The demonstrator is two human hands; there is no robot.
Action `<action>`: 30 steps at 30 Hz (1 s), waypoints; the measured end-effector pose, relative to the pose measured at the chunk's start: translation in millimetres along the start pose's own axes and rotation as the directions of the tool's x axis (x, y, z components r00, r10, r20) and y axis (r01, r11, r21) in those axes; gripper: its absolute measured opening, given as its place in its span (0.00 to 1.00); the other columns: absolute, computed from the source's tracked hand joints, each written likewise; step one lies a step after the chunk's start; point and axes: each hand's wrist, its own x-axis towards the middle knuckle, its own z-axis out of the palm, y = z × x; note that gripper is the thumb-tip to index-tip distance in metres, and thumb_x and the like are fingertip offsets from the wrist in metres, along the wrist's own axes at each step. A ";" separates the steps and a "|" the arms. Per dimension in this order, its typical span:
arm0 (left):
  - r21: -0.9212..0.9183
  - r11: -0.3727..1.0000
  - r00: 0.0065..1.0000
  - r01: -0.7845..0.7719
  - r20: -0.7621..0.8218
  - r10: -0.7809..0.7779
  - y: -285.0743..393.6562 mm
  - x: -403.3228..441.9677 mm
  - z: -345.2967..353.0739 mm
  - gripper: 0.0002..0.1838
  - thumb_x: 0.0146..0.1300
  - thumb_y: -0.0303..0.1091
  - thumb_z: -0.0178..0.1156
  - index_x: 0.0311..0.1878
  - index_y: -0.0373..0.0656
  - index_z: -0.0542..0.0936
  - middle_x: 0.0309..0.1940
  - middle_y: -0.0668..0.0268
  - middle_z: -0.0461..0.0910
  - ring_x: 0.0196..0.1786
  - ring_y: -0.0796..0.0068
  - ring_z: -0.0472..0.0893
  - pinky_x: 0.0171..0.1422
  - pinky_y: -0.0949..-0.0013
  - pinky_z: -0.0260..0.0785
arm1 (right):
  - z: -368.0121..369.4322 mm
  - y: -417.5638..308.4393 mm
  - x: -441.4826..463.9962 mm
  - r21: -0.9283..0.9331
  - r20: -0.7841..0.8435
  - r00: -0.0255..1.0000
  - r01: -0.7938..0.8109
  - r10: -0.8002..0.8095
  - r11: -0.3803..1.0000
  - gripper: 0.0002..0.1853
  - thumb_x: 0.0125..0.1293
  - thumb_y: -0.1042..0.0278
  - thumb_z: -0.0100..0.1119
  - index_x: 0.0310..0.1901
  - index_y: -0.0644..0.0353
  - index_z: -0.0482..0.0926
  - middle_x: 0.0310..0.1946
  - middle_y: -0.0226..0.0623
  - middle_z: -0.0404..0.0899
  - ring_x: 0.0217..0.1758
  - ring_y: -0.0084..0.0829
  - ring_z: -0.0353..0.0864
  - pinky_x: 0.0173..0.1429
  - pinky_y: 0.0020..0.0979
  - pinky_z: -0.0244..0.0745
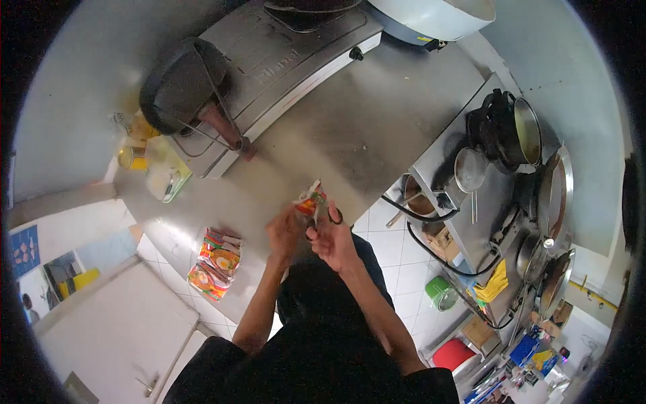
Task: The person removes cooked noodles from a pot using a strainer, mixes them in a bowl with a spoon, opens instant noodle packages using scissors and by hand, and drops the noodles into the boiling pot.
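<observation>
In front of my body, my left hand (284,233) is closed on a small red and orange packet (311,200), crumpled and with a pale torn-looking top. My right hand (334,244) grips a pair of scissors (337,213) by the dark handle loops. The blades meet the packet or lie right beside it; I cannot tell whether they are cutting. To the left, near the counter's edge, lie several printed instant noodle packets (215,264), apart from both hands.
A steel counter (323,141) runs beneath the hands. On it stands a gas stove (276,67) with a dark wok (185,84) at its left end. A lower stove to the right holds a strainer (470,168) and a pot (527,131). A green bucket (441,293) sits on the tiled floor.
</observation>
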 end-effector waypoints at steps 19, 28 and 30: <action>-0.100 0.972 0.970 0.212 0.141 -0.197 -34.9 33.3 -5.3 0.09 0.64 0.32 0.58 0.41 0.35 0.81 0.28 0.53 0.83 0.33 0.65 0.85 0.39 0.65 0.75 | -16.4 1.0 67.3 -0.802 0.570 0.677 0.332 -0.466 -0.497 0.18 0.58 0.73 0.60 0.52 0.59 0.75 0.49 0.47 0.74 0.50 0.48 0.77 0.53 0.44 0.73; -0.065 0.994 0.979 0.085 0.193 -0.071 -30.3 45.1 -26.7 0.11 0.62 0.34 0.59 0.36 0.37 0.85 0.27 0.52 0.84 0.29 0.60 0.85 0.37 0.63 0.75 | -15.5 27.5 71.3 -0.818 0.550 0.652 0.296 -0.522 -0.493 0.24 0.53 0.71 0.66 0.54 0.57 0.74 0.47 0.48 0.70 0.52 0.50 0.72 0.55 0.46 0.69; -0.107 0.976 0.954 0.189 0.255 -0.156 -31.0 46.4 -31.6 0.11 0.61 0.35 0.60 0.36 0.37 0.85 0.27 0.53 0.84 0.30 0.59 0.85 0.37 0.63 0.75 | -18.7 28.4 74.1 -0.829 0.534 0.682 0.302 -0.501 -0.471 0.24 0.54 0.66 0.66 0.54 0.56 0.75 0.47 0.47 0.69 0.54 0.49 0.70 0.56 0.48 0.66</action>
